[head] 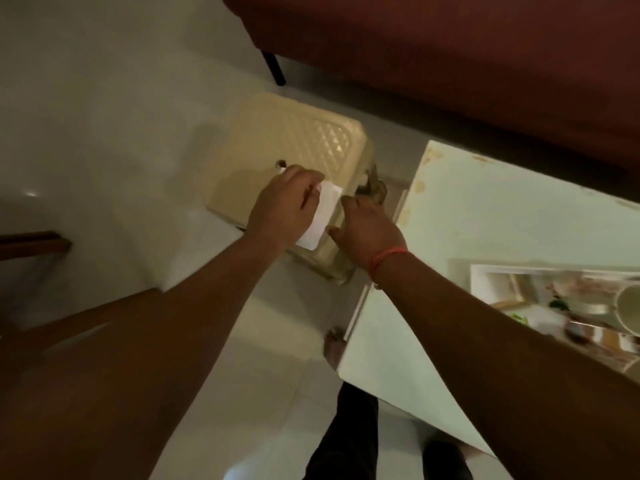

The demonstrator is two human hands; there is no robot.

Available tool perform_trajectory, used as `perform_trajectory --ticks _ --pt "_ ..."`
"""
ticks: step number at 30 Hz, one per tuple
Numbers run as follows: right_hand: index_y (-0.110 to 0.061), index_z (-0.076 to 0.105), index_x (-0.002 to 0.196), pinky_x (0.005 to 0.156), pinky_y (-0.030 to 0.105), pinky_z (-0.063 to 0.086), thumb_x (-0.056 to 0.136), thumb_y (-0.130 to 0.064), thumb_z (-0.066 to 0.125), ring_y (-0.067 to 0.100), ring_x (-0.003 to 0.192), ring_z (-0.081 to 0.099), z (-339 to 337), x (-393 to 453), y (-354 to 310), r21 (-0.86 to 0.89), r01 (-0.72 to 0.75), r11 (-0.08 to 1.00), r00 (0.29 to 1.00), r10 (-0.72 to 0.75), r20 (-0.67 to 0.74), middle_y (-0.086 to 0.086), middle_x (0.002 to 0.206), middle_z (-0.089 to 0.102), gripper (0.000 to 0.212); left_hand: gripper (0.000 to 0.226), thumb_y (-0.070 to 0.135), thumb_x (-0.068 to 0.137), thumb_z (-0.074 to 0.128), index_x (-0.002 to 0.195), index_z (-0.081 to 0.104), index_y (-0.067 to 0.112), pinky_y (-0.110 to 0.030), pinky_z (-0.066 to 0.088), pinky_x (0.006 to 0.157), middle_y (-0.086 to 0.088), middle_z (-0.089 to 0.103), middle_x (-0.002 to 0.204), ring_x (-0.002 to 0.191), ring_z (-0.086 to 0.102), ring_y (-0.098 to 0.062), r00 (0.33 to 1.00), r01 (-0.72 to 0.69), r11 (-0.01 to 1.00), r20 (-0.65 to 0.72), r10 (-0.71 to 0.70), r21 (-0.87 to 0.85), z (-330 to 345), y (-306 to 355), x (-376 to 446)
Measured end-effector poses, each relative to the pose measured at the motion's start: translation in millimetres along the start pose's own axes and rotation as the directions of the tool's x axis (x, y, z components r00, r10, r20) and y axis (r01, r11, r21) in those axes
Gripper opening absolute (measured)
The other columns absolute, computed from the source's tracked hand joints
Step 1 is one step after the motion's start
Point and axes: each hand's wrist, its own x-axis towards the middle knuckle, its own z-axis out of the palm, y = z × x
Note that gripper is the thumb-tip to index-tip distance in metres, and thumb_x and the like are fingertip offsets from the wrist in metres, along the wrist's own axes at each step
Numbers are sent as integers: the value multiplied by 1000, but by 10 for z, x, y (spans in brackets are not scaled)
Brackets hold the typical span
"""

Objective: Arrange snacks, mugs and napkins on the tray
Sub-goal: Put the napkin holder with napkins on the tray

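Two bare forearms reach away from the camera, over the pale floor (104, 109), toward a cream plastic stool (294, 140), which serves as the landmark here; the left hand (284, 206) lies on the stool's near edge with its fingers curled down onto one white napkin (320, 216), pressing and holding its left side; the right hand (367, 230), wearing one red thread bracelet (386, 259) at the wrist, sits just right of the napkin at the stool's near right corner, its fingers bent toward the paper's right edge, though whether they actually pinch it cannot be told through the blur; the napkin is a narrow folded strip, its long axis running from the stool's near edge up and slightly rightward toward the quilted middle of the seat, its far end pointing away from the person; right of the stool stands one pale table (485, 209) with worn, spotted edges; on it, well to the right of the stool, rests one white tray (485, 271) holding one pale mug (628, 310) at the frame's edge and some blurred snack packets whose number cannot be counted; beyond the stool runs a dark red sofa (450, 64).
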Motion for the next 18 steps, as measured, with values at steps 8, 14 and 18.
perform_trajectory --ticks 8,14,18 --pt "-13 58 121 84 36 48 101 -45 43 28 104 61 306 454 -596 425 -83 901 988 132 -86 9 115 63 41 44 47 103 31 129 59 26 -33 46 98 2 62 124 112 57 -14 797 595 654 233 -558 -467 -87 -491 31" --pt "-11 49 136 70 14 37 99 -39 53 10 98 52 355 501 -782 719 -175 673 974 226 26 6 129 61 47 49 54 102 22 126 62 39 -23 45 88 15 67 114 104 59 5 787 607 540 343 -513 -583 -25 -475 -41" --pt "-12 49 136 86 25 48 93 -28 61 19 112 59 303 403 -722 784 -178 595 974 219 55 6 129 59 48 53 53 103 20 127 64 34 -33 49 100 10 70 117 109 63 -2 779 602 501 318 -541 -622 -27 -293 -52"
